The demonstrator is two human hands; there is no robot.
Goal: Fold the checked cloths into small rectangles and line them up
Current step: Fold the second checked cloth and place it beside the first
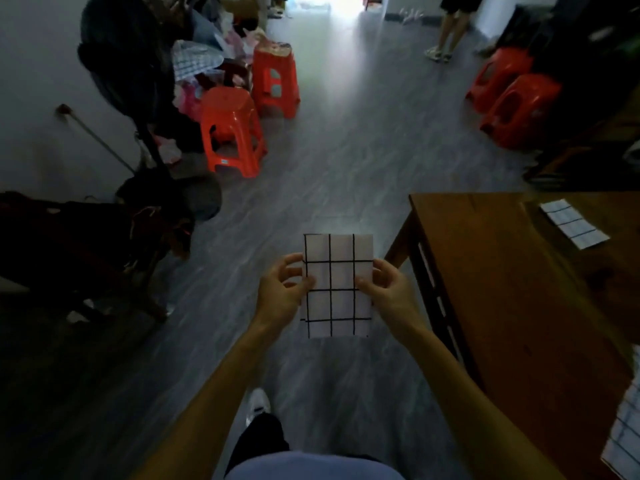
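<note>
A white cloth with black checks (337, 285), folded to a small upright rectangle, hangs in the air over the floor in front of me. My left hand (282, 289) pinches its left edge and my right hand (386, 289) pinches its right edge, thumbs on the front. On the wooden table (512, 306) to the right, a folded checked cloth (573, 223) lies flat near the far side. Another checked cloth (625, 424) shows at the table's near right edge, cut off by the frame.
Grey floor stretches ahead. Orange plastic stools (235, 129) stand at left centre and more orange stools (512, 105) at far right. A dark pile of bags and clothes (104, 237) sits on the left. A person's legs (446, 32) stand far back.
</note>
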